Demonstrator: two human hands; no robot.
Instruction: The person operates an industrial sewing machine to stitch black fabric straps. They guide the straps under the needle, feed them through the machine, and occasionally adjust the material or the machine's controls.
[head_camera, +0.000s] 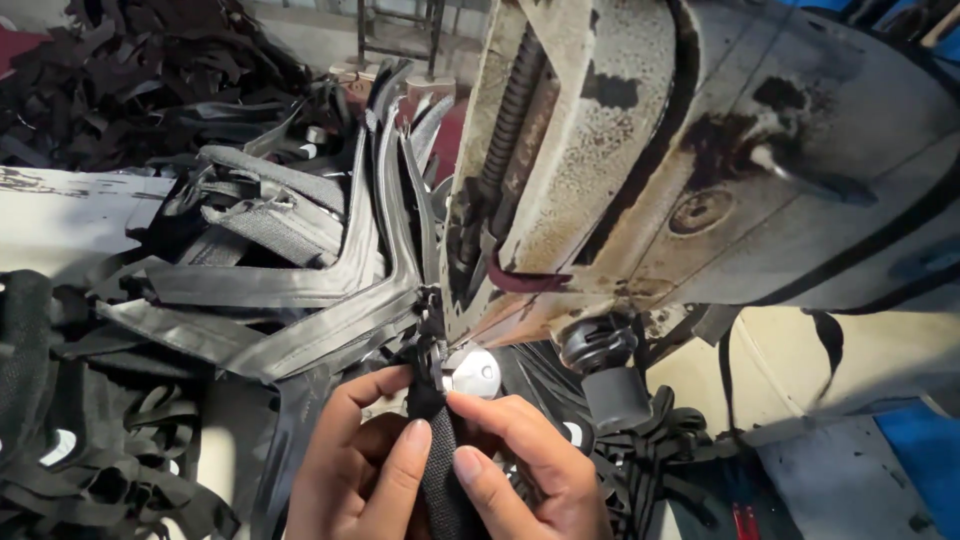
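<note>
I have a narrow black webbing strap (440, 470) pinched between both hands at the bottom of the view: my left hand (355, 470) closes on it from the left with thumb and forefinger pressed together against the weave, and my right hand (525, 465) clamps it from the right, fingers (470, 462) tight on the same strip. The strap runs up from my grip toward a round shiny metal die (478, 374) that sits just beside its upper end, under the head of a big, worn press machine (640, 150). That machine fills the upper right, its pale paint pitted with rust and dark stains, a black threaded rod (512, 110) running down its front and a black knob (598, 345) hanging below it. Left of my hands, grey and black cut strips (300, 270) fan out in a heap across the desk (60, 215), whose pale top is scuffed and grimy. More black strap pieces (90, 460) lie piled at the lower left, and a dark mound of offcuts (150, 70) fills the far left corner of the room. A blue surface (920, 470) shows at the lower right.
</note>
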